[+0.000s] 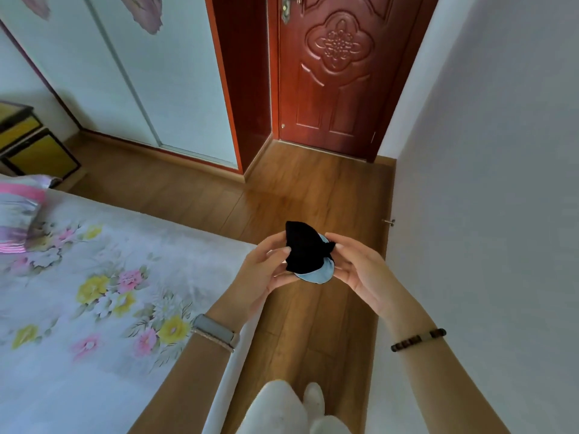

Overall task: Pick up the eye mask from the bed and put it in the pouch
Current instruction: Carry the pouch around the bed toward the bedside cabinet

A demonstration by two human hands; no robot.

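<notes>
Over the wood floor (300, 195) beside the bed (94, 277), left hand (263, 270) gripped the black pouch (302, 249), right hand (357, 264) pinched its mouth; blue eye mask (316, 275) half in, so best hold the mouth wide and tuck it deeper.

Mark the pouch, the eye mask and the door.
pouch (301, 249), head view, middle of black fabric.
eye mask (318, 275), head view, light blue edge showing.
door (335, 76), head view, carved panel.

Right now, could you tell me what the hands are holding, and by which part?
Both hold the black pouch with the light blue eye mask partly in: left hand at its left side, right hand at its right edge.
</notes>
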